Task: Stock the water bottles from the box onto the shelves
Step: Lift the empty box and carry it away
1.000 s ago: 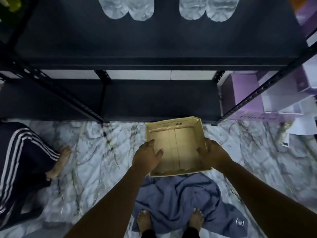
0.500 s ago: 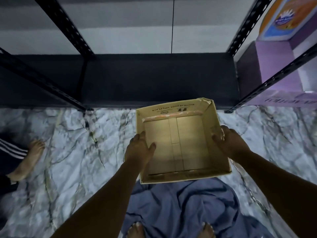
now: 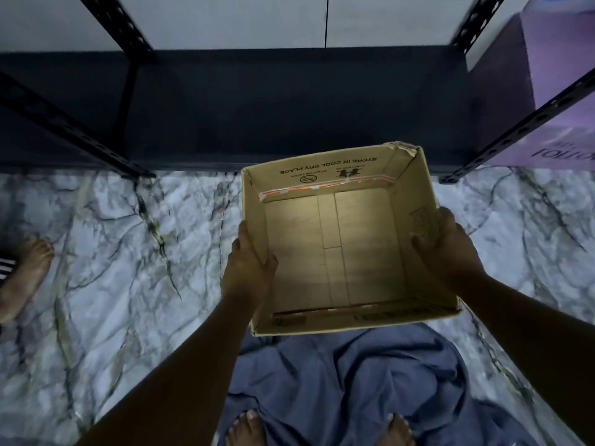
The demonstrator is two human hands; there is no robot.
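1. Your left hand [image 3: 249, 272] grips the box [image 3: 335, 246] on its 9 o'clock wall, thumb inside.
2. Your right hand [image 3: 446, 249] grips its 3 o'clock wall.
3. The box is open, nothing inside, held above the marble floor [image 3: 112, 252].
4. The dark bottom shelf [image 3: 289, 107] lies at 12 o'clock.

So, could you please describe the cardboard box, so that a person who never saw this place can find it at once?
Start at the dark metal shelf on the marble floor; just in front of its lowest level is the cardboard box. The left hand and right hand grip its side walls. Unlike the purple carton nearby, it is plain brown, open-topped and empty.
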